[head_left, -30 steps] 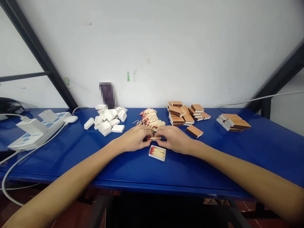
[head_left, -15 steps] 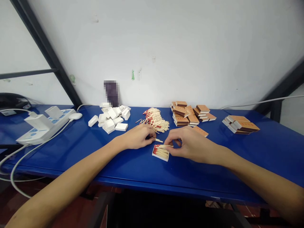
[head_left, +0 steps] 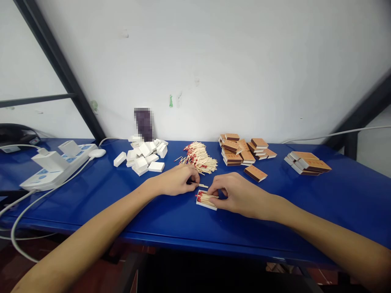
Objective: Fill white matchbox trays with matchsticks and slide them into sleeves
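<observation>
clearly, the left hand [head_left: 179, 180] has thumb and finger pressed together on a few loose matches [head_left: 203, 186], bare ends poking out to the right, near the small white tray [head_left: 206, 206]. the right hand [head_left: 234, 193] reaches over the tray's right end, thumb and fingertips closed on matchsticks [head_left: 204, 197] there, red heads leftward. the tray sits on the blue table [head_left: 171, 219], nearer the front edge than the match heap [head_left: 199, 158].

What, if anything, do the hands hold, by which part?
Left hand: pale, thin wooden matchsticks, by one end. Right hand: at the plain ends of red-tipped wooden matches; whether gripped, unclear.
</observation>
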The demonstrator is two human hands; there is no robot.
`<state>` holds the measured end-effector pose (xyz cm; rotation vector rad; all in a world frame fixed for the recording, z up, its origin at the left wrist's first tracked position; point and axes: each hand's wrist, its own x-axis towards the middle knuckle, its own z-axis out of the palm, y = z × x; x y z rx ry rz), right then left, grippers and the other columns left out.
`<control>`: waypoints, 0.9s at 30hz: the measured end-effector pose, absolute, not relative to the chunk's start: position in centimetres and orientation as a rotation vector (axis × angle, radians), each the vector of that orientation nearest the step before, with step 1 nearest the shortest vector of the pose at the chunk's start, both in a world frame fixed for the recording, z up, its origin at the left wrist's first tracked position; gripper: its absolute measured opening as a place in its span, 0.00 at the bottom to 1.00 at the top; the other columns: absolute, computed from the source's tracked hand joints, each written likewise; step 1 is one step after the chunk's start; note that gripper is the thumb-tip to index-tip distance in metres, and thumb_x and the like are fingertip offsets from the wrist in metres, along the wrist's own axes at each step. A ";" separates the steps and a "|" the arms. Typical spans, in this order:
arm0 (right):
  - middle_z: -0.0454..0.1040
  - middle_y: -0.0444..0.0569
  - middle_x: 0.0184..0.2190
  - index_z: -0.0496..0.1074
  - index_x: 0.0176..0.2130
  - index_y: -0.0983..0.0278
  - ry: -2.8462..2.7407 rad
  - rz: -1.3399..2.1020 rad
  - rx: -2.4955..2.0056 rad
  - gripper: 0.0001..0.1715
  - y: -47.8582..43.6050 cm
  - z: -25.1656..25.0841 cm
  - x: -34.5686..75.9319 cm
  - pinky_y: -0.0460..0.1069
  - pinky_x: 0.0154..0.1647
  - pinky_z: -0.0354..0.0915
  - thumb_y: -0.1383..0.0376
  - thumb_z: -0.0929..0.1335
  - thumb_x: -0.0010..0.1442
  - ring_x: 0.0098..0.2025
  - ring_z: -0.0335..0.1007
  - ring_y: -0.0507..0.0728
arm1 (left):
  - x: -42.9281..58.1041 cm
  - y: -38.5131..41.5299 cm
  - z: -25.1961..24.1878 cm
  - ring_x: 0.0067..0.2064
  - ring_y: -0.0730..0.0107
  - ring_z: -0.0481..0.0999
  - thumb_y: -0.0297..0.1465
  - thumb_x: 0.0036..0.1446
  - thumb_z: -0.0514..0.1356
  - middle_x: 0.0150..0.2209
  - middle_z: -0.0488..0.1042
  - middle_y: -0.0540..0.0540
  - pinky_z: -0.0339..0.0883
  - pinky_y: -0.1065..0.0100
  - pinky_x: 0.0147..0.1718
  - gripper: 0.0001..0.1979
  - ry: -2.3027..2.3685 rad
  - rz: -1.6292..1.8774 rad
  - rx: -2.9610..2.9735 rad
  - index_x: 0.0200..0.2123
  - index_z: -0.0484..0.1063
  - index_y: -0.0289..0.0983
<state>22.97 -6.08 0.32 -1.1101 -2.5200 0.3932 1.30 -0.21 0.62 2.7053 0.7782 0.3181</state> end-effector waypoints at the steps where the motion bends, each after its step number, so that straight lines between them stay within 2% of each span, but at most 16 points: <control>1: 0.75 0.43 0.24 0.79 0.30 0.62 -2.519 0.396 -1.107 0.08 -6.1 0.3 23.0 0.46 0.27 0.57 0.69 0.69 0.57 0.24 0.64 0.49 | 1.3 -0.2 0.7 0.37 0.70 0.72 0.25 0.57 0.59 0.35 0.74 0.47 0.65 0.68 0.38 0.04 0.773 0.312 2.704 0.34 0.75 0.35; 12: 0.77 0.45 0.30 0.79 0.34 0.62 -2.516 0.422 -0.968 0.07 -5.9 0.1 23.1 0.45 0.32 0.60 0.70 0.68 0.59 0.29 0.69 0.50 | 1.1 -0.1 0.3 0.39 0.68 0.71 0.24 0.59 0.57 0.37 0.72 0.46 0.64 0.67 0.41 0.04 0.784 0.282 2.749 0.36 0.71 0.34; 20: 0.72 0.43 0.26 0.74 0.29 0.64 -2.621 0.342 -0.923 0.05 -6.2 0.5 23.3 0.47 0.34 0.58 0.72 0.68 0.55 0.28 0.64 0.51 | 0.8 0.1 0.3 0.40 0.67 0.70 0.27 0.60 0.56 0.37 0.70 0.46 0.63 0.66 0.41 0.03 0.830 0.245 2.798 0.34 0.69 0.35; 27: 0.71 0.44 0.27 0.72 0.28 0.64 -2.616 0.265 -0.962 0.04 -6.3 1.0 23.4 0.48 0.35 0.57 0.72 0.67 0.53 0.29 0.63 0.52 | 0.7 0.2 0.7 0.40 0.67 0.70 0.29 0.60 0.57 0.39 0.71 0.46 0.63 0.66 0.41 0.05 0.889 0.200 2.784 0.36 0.72 0.36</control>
